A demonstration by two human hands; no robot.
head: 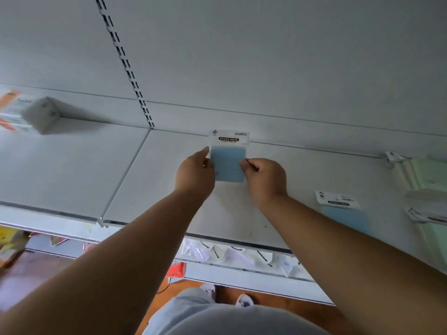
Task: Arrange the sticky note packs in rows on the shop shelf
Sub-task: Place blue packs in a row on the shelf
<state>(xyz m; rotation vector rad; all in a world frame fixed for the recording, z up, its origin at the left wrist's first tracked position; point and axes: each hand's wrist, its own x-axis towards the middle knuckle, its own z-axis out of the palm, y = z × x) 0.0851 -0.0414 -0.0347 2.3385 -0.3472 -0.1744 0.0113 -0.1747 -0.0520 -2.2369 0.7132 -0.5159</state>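
centrally, head view: blue sticky note pack [228, 163] pinched at its side edges between left hand [196, 174] and right hand [264, 177], at back of white shelf [169, 180]; second blue pack [342, 211] lying flat, well right.

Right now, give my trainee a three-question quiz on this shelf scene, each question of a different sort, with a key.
1. True or false: the blue sticky note pack at the back of the shelf is held by only one hand.
2. Multiple choice: where does the second blue pack lie? A) to the right of the right hand, nearer the shelf's front edge; B) on the floor; C) under the left hand.
3. Fill in: the pack's white header reads "STICKY ____".

Key: 1 false, both hands pinch its sides; 2 A; 3 NOTE.
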